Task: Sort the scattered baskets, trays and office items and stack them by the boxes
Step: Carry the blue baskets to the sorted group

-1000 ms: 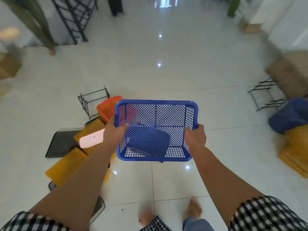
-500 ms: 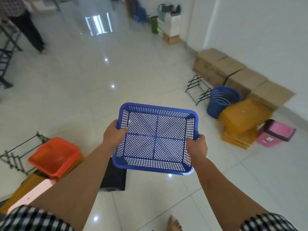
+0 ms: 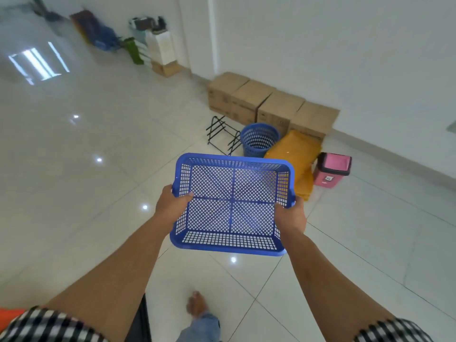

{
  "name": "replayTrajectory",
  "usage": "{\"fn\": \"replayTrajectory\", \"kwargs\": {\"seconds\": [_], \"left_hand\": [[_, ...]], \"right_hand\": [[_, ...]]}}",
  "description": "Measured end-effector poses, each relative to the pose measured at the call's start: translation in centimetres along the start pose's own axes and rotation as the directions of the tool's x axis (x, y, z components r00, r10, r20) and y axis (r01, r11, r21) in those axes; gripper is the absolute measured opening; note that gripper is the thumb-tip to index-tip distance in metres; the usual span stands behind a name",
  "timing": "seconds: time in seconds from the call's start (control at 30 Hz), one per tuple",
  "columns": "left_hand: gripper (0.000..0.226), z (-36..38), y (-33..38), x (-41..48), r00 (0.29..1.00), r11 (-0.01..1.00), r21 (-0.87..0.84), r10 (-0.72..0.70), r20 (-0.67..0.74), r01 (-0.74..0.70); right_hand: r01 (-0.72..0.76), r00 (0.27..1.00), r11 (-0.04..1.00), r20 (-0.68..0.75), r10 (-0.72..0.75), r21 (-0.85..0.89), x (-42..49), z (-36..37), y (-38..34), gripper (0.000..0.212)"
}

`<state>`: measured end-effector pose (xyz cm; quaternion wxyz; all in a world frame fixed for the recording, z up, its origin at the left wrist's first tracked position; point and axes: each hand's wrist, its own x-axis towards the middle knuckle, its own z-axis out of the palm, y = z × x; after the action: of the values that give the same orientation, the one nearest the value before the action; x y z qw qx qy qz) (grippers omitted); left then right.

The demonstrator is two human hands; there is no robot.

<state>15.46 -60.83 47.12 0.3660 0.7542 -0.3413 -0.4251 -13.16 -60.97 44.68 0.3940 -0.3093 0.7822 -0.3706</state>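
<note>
Blue mesh basket [image 3: 233,206] held level above tiled floor [image 3: 86,181]; left hand [image 3: 170,208] and right hand [image 3: 291,215] fingers curled round side rims. Cardboard boxes [image 3: 271,104] ahead.

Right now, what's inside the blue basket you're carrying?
Nothing is inside the blue basket; the white floor tiles show through its mesh bottom. The left hand and right hand grip its two sides, covering small bits of the walls there.

I see a blue diamond-mesh basket [image 3: 232,206], a blue waste bin [image 3: 259,140], yellow trays [image 3: 293,154], a pink small bin [image 3: 332,170] with a black rim, brown boxes [image 3: 271,107] and black-and-white checked sleeves [image 3: 44,327].
</note>
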Motion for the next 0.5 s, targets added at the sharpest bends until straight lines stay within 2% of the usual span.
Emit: {"fn": "replayTrajectory", "kwargs": {"seconds": [0.17,0.33,0.5], "left_hand": [[0.035,2.8,2.9,6.4,0.999,1.000,0.028,-0.005,0.039,0.004],[0.048,4.3,6.6,13.1,0.991,0.997,0.075,0.020,0.130,-0.030],[0.050,5.9,11.2,19.4,0.972,0.993,0.088,0.062,0.225,-0.084]], "right_hand": [[-0.074,0.995,0.996,-0.065,0.077,0.053,4.7,1.6,-1.9,0.044],[-0.093,0.984,0.991,-0.142,0.106,0.097,8.9,4.7,-4.8,0.043],[-0.107,0.968,0.985,-0.213,0.135,0.136,12.5,6.8,-8.0,0.040]]}}
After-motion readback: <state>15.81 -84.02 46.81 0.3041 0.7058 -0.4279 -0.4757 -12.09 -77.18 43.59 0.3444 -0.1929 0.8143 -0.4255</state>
